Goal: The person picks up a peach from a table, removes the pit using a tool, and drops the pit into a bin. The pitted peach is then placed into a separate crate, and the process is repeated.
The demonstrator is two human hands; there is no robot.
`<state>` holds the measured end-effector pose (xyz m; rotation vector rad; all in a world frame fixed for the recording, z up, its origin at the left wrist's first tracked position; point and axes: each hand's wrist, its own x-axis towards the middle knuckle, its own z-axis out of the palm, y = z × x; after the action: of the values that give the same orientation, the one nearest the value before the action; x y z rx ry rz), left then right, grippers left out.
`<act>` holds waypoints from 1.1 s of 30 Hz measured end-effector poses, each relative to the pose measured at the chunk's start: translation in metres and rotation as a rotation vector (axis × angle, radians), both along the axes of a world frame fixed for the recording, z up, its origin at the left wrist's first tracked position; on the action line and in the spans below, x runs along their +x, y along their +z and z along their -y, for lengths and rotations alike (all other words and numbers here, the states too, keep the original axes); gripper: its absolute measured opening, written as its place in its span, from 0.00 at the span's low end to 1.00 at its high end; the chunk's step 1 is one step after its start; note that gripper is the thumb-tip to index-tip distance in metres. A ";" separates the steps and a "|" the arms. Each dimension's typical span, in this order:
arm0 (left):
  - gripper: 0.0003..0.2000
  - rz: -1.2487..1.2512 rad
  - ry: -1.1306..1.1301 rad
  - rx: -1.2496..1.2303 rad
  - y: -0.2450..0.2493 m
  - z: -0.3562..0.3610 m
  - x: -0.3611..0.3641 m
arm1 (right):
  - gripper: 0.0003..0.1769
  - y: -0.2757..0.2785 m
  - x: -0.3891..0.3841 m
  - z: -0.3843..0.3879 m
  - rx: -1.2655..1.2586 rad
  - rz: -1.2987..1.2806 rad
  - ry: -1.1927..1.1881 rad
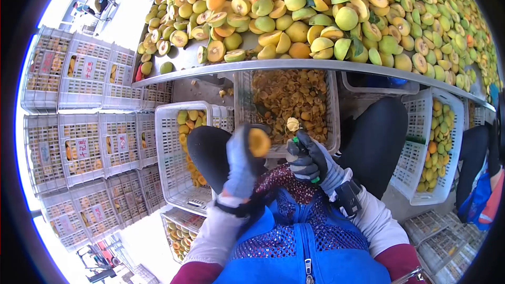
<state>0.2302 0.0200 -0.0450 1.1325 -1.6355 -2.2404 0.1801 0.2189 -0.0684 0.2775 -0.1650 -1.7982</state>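
Observation:
My left hand (241, 160), in a grey glove and smeared by motion, is closed on a halved orange fruit (259, 142), its cut face showing. Beside it on the right, my right hand (310, 160), in a grey and black glove, is wrapped round a green-handled tool (295, 140). At the tool's upper end sits a pale, rough piece (293, 124), perhaps a fruit pit. Both hands are above my lap, apart from each other. Just beyond them stands a crate (332, 110) with many brownish-orange scraps in it.
A metal-edged table (252, 66) heaped with halved fruit spans the top. A white crate (163, 152) of fruit halves stands at left, another crate (415, 152) of fruit at right. Labelled crates (81, 147) are stacked far left. A person's blue clothing (477, 200) shows at far right.

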 end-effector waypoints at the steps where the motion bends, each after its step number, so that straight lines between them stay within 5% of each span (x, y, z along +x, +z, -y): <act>1: 0.09 -0.136 0.219 0.039 0.019 0.012 0.000 | 0.27 -0.004 -0.003 0.000 0.063 -0.011 0.011; 3: 0.16 -0.183 0.233 -0.520 0.046 0.072 0.008 | 0.26 -0.008 -0.011 -0.002 0.179 -0.061 0.090; 4: 0.20 -0.153 0.316 -0.533 0.072 0.098 0.007 | 0.26 -0.015 -0.010 -0.004 0.155 0.002 0.069; 7: 0.33 0.768 0.145 -1.610 0.050 0.159 0.018 | 0.25 -0.034 -0.014 -0.005 0.093 0.131 0.042; 8: 0.31 0.651 0.143 -1.676 0.045 0.141 0.016 | 0.25 -0.034 -0.016 -0.006 0.123 0.118 0.024; 9: 0.27 0.435 0.068 -1.474 0.065 0.076 -0.004 | 0.25 -0.034 -0.016 -0.006 0.152 0.107 0.015; 10: 0.21 0.282 -0.095 -1.749 0.025 0.065 -0.003 | 0.25 -0.035 -0.015 -0.006 0.183 0.094 0.011; 11: 0.17 0.429 -0.428 -1.390 0.050 0.010 -0.022 | 0.25 -0.039 -0.014 -0.008 0.170 0.124 0.004; 12: 0.16 0.111 -0.557 -1.345 0.015 -0.012 -0.025 | 0.25 -0.043 -0.014 -0.010 0.157 0.150 0.000; 13: 0.19 0.179 -0.815 -1.191 -0.036 -0.029 -0.024 | 0.25 -0.052 -0.011 -0.012 0.041 0.148 -0.012; 14: 0.21 0.534 -1.171 -1.036 -0.086 -0.049 -0.029 | 0.25 -0.054 -0.009 -0.016 0.224 0.064 -0.044; 15: 0.23 0.587 -1.353 -0.821 -0.106 -0.064 -0.025 | 0.24 -0.045 -0.006 -0.018 0.408 -0.003 -0.053; 16: 0.24 0.399 -1.542 -0.737 -0.220 -0.067 -0.004 | 0.24 -0.036 -0.005 -0.021 0.594 -0.072 -0.070; 20: 0.24 0.506 -1.505 -0.790 -0.106 -0.074 -0.022 | 0.23 -0.041 0.000 -0.030 0.537 -0.053 -0.123; 27: 0.22 -0.015 -1.549 -0.709 -0.178 -0.083 0.013 | 0.24 -0.032 0.004 -0.032 0.592 -0.163 -0.158; 29: 0.20 -0.057 -1.528 -0.690 -0.153 -0.079 0.009 | 0.24 -0.014 0.002 -0.025 0.650 -0.156 -0.144; 31: 0.18 0.025 -1.583 -0.758 -0.068 -0.076 -0.007 | 0.20 -0.029 0.000 -0.028 0.667 -0.200 -0.151; 33: 0.17 0.313 -1.576 -0.977 -0.073 -0.068 -0.029 | 0.19 -0.014 -0.003 -0.024 0.801 -0.238 -0.232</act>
<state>0.2011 0.0877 -0.1181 -0.3230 -3.7987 -0.8867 0.1771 0.2427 -0.0824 0.6208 0.7351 -2.0402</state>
